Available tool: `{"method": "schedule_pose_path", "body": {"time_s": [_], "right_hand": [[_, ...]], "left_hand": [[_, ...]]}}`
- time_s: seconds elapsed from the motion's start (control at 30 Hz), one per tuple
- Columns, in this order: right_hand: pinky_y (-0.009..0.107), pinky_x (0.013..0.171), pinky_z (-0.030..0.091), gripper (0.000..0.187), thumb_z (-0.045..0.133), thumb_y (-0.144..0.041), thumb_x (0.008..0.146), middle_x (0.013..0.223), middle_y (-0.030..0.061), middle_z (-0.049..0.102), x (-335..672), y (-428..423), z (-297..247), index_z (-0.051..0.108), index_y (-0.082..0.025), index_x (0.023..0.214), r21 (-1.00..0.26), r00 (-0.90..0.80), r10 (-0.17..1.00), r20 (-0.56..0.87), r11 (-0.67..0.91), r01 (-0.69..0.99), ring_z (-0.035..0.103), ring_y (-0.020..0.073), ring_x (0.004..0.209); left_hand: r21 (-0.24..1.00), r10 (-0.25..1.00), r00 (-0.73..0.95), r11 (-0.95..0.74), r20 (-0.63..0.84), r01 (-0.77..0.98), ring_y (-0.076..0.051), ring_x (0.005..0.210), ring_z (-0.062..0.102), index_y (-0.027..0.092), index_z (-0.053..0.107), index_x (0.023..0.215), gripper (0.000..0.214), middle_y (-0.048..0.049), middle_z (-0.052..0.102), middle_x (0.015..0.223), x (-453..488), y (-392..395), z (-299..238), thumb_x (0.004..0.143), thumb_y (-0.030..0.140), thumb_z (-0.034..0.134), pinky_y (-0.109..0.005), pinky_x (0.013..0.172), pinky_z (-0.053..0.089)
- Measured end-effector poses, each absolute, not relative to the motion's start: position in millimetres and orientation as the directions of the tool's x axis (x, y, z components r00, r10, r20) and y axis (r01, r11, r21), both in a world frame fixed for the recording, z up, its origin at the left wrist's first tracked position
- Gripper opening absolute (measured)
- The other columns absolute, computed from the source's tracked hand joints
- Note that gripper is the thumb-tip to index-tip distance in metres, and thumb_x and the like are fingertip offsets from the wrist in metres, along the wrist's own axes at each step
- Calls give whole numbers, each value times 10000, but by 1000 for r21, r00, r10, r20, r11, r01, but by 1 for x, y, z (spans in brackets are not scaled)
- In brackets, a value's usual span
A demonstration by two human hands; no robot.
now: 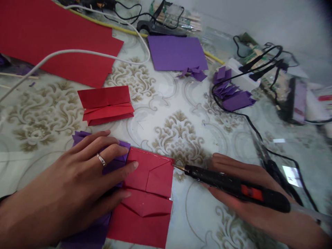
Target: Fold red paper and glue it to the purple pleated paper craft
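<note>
A: Doing what with the left hand (75,176)?

B: Lying palm-down, fingers loosely spread, pinching nothing. Resting across a folded purple paper piece (89,238), with thumb and forefinger reaching onto the folded red paper sheet (162,180) with creased flaps just beside it. Wearing a silver-coloured ring (101,159).

A: And with the right hand (264,218)?

B: Clasping a black pen-shaped tool (220,180) with a red switch (251,193), fingers closed about the barrel. Impossible to make out every finger behind it.

A: Pointing where?

B: Leftward, with the thin metal tip (179,167) at the upper right corner of the red sheet. Notice too, along the top edge, a wavy whitish line (146,151).

A: Lying where, that red sheet?

B: Flat on the pale tabletop with beige floral patterns (160,119), between both hands, right of the purple piece. Hard to tell, under the fingers, about any overlap.

A: And farther off?

B: See, just beyond the left hand, a smaller folded red paper piece (103,95); past it, a large red paper sheet (52,31) crossed by a white cable (77,51). Find at the far side a flat purple paper rectangle (176,53), and to the right, near a white power strip (234,72), some folded purple paper pieces (237,101).
</note>
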State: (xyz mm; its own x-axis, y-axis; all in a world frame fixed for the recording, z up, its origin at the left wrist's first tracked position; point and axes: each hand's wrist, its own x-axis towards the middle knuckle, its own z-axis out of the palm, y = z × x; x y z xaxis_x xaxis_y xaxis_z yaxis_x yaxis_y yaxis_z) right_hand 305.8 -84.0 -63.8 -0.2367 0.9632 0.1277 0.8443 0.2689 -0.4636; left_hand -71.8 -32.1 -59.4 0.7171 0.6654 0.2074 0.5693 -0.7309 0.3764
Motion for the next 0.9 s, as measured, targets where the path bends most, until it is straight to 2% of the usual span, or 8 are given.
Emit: {"method": "schedule_pose_path", "body": {"time_s": [0.13, 0.27, 0.37, 0.43, 0.57, 0.67, 0.77, 0.9], "right_hand": [[592, 942, 668, 288, 799, -310, 855, 1165, 60, 790, 314, -92, -67, 757, -372, 1134, -484, -274, 960, 63, 269, 833, 773, 393, 1099], [605, 949, 671, 497, 831, -266, 805, 1255, 52, 775, 314, -95, -65, 717, -423, 1263, -536, -259, 961, 93, 268, 801, 763, 411, 1133], [580, 968, 670, 564, 831, -240, 788, 1236, 39, 785, 312, -94, -62, 698, -452, 1293, -558, -290, 953, 85, 287, 779, 763, 403, 1138], [558, 975, 667, 491, 814, -257, 805, 1171, 44, 803, 308, -91, -56, 721, -431, 1255, -562, -339, 939, 59, 312, 766, 771, 390, 1118], [512, 989, 656, 164, 754, -293, 856, 965, 47, 812, 295, -81, -41, 777, -351, 1008, -595, -454, 889, -63, 331, 732, 799, 337, 981], [483, 921, 674, 94, 775, -324, 835, 905, 44, 803, 288, -76, -37, 781, -347, 925, -613, -441, 895, -72, 309, 727, 799, 328, 939], [464, 862, 684, 117, 789, -339, 812, 889, 42, 801, 291, -78, -41, 788, -356, 928, -622, -467, 880, -86, 319, 715, 798, 329, 928], [445, 861, 677, 370, 808, -316, 792, 1040, 60, 814, 300, -84, -45, 761, -340, 1158, -563, -515, 857, 9, 430, 705, 787, 330, 1014]], "left_hand": [[370, 657, 724, -738, 208, 564, -336, 1285, 619, 331, 726, 1262, 275, -48, 689, 1259, -72, -31, -60, 1046, 308, 557, -544, 1103, 544], [383, 672, 709, -725, 213, 572, -337, 1293, 616, 334, 734, 1246, 268, -42, 689, 1249, -71, -31, -61, 1051, 330, 549, -543, 1115, 540], [393, 674, 708, -721, 210, 571, -336, 1300, 608, 333, 730, 1260, 280, -41, 683, 1255, -72, -32, -61, 1054, 329, 540, -552, 1126, 531], [402, 679, 708, -713, 193, 575, -328, 1315, 596, 337, 728, 1268, 286, -29, 675, 1278, -71, -33, -60, 1053, 306, 543, -553, 1149, 512], [414, 703, 686, -690, 187, 594, -312, 1321, 585, 335, 727, 1265, 288, -12, 667, 1291, -70, -34, -59, 1061, 282, 529, -541, 1166, 496], [387, 671, 710, -726, 215, 569, -324, 1305, 587, 318, 721, 1273, 271, -33, 669, 1272, -70, -34, -59, 1049, 308, 569, -550, 1133, 523], [379, 661, 715, -737, 228, 560, -327, 1290, 599, 320, 724, 1262, 270, -41, 676, 1252, -71, -32, -60, 1041, 290, 572, -540, 1112, 538], [366, 652, 722, -746, 231, 556, -324, 1274, 615, 319, 726, 1246, 267, -48, 690, 1239, -72, -30, -59, 1050, 318, 545, -531, 1122, 530]]}}
